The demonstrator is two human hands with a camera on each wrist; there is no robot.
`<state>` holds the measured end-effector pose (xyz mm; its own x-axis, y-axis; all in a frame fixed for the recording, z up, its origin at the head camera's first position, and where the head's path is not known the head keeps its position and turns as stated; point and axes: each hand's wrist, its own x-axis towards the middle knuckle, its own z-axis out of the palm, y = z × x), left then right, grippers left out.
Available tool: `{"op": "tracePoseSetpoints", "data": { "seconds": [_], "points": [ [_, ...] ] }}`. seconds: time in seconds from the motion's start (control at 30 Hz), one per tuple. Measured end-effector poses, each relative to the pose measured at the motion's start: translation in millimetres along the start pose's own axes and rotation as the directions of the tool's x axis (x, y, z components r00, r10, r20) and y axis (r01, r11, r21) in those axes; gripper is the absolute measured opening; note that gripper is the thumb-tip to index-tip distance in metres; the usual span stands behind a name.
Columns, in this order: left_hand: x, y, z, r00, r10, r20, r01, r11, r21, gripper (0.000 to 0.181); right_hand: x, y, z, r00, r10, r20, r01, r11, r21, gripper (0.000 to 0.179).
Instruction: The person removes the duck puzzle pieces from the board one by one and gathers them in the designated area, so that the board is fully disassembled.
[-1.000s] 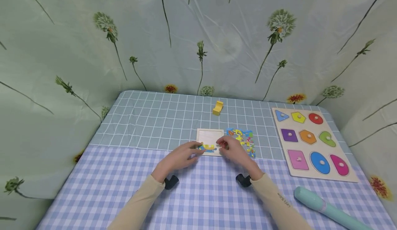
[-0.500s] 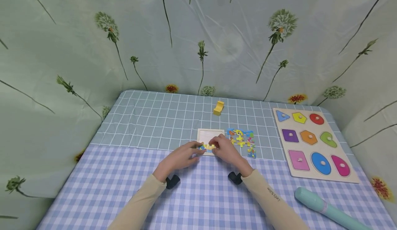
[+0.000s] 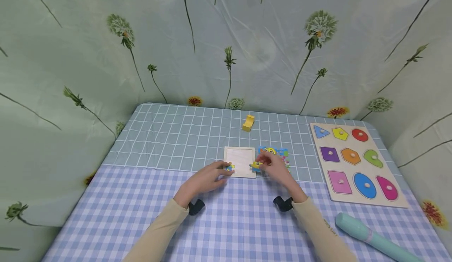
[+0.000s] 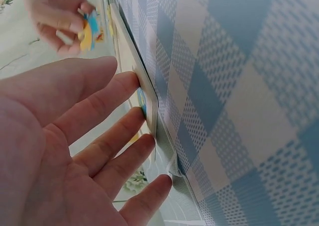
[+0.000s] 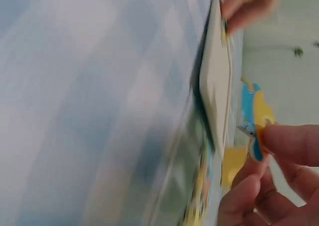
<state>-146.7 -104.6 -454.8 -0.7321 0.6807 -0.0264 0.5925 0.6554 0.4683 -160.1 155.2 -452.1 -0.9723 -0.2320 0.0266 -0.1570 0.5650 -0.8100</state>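
Observation:
My right hand [image 3: 277, 168] pinches a yellow-and-blue jigsaw piece [image 3: 255, 166] between thumb and fingers, over the right side of a small wooden puzzle tray [image 3: 241, 158]. In the right wrist view the same jigsaw piece [image 5: 256, 114] is held up above the tray's level. My left hand [image 3: 206, 177] rests at the tray's left edge, its fingertips on another small jigsaw piece [image 3: 230, 167] in the lower left corner. The left wrist view shows these fingers fairly straight and spread, with a bit of blue piece [image 4: 142, 100] beyond them.
Several loose jigsaw pieces [image 3: 280, 151] lie right of the tray, partly behind my right hand. A yellow block [image 3: 248, 123] stands farther back. On the right are a wooden shape board [image 3: 356, 164] with knobbed pieces and a teal stick-like object [image 3: 370, 236].
My right hand reached into the tray's lower part, took the yellow-and-blue jigsaw piece and lifted it to the right. My left hand has stayed at the left edge.

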Motion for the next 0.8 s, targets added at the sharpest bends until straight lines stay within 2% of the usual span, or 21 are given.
{"op": "tracePoseSetpoints", "data": {
  "seconds": [0.17, 0.3, 0.43, 0.67, 0.77, 0.8],
  "points": [
    [-0.6, 1.5, -1.1, 1.000, -0.002, 0.006, 0.002, 1.000, 0.005, 0.033, -8.9, 12.9, -21.3, 0.994, 0.108, -0.009, -0.108, 0.990, -0.094, 0.014],
    [-0.7, 2.1, -1.7, 1.000, 0.001, 0.003, -0.002, 1.000, 0.010, 0.033, -13.4, 20.8, -28.4, 0.991, 0.135, 0.016, -0.131, 0.981, -0.141, 0.011],
    [-1.3, 2.8, -2.3, 1.000, 0.008, -0.001, -0.008, 1.000, 0.006, 0.033, -15.9, 24.2, -30.6, 0.993, 0.115, 0.030, -0.110, 0.982, -0.154, 0.010],
    [-2.4, 1.2, -1.1, 1.000, 0.002, 0.000, -0.002, 1.000, -0.006, 0.034, -20.2, 24.6, -30.4, 1.000, -0.018, -0.002, 0.017, 0.975, -0.220, 0.014],
    [-3.0, -0.5, -0.2, 1.000, 0.004, -0.005, -0.005, 1.000, -0.007, 0.034, -19.6, 23.5, -28.3, 1.000, -0.008, -0.003, 0.007, 0.966, -0.259, 0.017],
    [-3.5, -1.3, -0.2, 1.000, 0.008, -0.008, -0.008, 1.000, -0.007, 0.034, -18.4, 23.5, -27.4, 1.000, 0.018, 0.004, -0.016, 0.963, -0.268, 0.017]
  ]
}}
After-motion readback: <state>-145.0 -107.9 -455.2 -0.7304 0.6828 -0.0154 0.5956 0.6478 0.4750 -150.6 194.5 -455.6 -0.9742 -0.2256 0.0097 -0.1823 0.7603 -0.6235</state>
